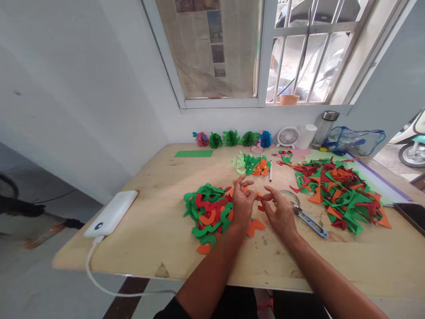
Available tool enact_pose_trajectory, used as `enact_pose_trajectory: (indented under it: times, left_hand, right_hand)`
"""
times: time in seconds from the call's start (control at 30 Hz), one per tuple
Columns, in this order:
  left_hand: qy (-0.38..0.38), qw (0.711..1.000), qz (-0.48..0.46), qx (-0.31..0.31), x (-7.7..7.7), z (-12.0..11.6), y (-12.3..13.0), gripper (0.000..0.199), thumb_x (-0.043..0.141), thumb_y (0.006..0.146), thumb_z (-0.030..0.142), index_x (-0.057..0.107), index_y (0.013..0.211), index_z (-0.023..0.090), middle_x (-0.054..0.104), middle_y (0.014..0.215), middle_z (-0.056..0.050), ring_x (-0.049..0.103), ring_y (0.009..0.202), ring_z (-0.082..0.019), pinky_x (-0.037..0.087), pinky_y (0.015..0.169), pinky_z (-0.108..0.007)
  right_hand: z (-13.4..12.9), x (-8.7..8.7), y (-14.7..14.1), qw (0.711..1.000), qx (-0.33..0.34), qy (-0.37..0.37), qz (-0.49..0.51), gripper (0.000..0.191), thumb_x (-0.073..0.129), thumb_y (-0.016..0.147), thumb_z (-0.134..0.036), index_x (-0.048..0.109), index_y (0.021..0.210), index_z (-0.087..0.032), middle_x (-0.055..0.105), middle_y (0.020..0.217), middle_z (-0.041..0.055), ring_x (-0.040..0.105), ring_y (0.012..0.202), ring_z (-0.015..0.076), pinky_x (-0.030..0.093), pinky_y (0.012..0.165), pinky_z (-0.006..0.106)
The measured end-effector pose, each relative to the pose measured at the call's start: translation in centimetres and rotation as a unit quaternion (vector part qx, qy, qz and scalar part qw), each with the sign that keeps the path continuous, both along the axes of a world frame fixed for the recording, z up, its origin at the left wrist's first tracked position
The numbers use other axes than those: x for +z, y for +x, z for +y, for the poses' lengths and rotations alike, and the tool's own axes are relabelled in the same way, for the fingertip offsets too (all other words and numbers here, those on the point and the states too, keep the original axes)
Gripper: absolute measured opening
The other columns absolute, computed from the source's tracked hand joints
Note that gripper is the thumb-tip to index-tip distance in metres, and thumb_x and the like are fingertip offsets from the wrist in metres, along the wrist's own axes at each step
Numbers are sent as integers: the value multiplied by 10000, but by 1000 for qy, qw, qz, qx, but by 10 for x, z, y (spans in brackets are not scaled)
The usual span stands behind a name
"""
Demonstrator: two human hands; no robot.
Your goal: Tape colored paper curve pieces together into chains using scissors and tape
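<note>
Over the middle of the table, my left hand (244,201) and my right hand (280,215) meet at the fingertips. Both pinch a small orange paper cutout (259,195), partly hidden by the fingers. Beneath and left of my left hand lies a heap of curved green, red and orange paper cutouts (207,208). One orange curved piece (255,227) rests by my left wrist. Just right of my right hand are a light-blue utility knife (312,223) and a clear ring (290,191), probably a tape roll.
A pile of paper scraps (345,190) covers the right side. Leaf-shaped cutouts (249,164) and a pen (270,171) lie farther back. Honeycomb paper figures (230,138), a small fan (287,137) and a bottle (325,129) line the wall. A white power bank (113,213) sits left, its cable hanging.
</note>
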State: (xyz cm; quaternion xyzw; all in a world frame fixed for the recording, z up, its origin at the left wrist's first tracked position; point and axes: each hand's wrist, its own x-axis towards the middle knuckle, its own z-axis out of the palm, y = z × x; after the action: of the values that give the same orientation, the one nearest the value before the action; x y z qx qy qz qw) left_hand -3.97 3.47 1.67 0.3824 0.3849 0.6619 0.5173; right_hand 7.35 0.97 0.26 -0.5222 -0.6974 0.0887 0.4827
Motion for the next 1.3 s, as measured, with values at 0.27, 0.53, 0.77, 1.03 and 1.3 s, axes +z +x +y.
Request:
enact_pose_trajectory:
  times: [0.27,0.53,0.77,1.03,1.3]
  left_hand:
    - [-15,998,3,55,5,2,-4,495,584,710,206,491,1196,217,605,1002,-50,565,544,-53,499,560,-217]
    - [-39,995,90,14,9,-2,-4,212,586,710,216,665,899,161,673,855,-52,591,610,-98,480,579,-230]
    - [-25,992,124,-17,8,-1,-1,123,616,694,250,699,719,163,681,700,-27,605,658,-135,476,640,-255]
    - [-29,989,141,-25,9,-3,-2,137,634,671,269,695,695,149,680,708,-24,599,685,-139,471,680,-251]
    - [-34,986,162,-27,8,-3,-2,150,603,688,281,660,657,146,619,632,2,539,590,-109,424,545,-208]
  right_hand:
    - [2,4,2,983,44,-101,144,377,539,812,-340,519,1170,-225,674,763,12,618,672,177,494,665,338]
    - [13,-5,6,909,117,-210,341,515,662,696,-382,505,1146,-187,633,681,-16,587,605,148,443,538,259]
    - [12,2,6,887,121,-227,384,517,701,652,-353,523,1108,-187,613,658,-36,553,579,120,402,519,232]
    - [12,2,5,889,121,-223,380,508,704,638,-349,531,1090,-193,605,635,-40,536,578,120,382,526,233]
    - [13,0,5,903,115,-215,354,497,685,663,-359,532,1106,-193,626,657,-20,557,585,134,402,531,248]
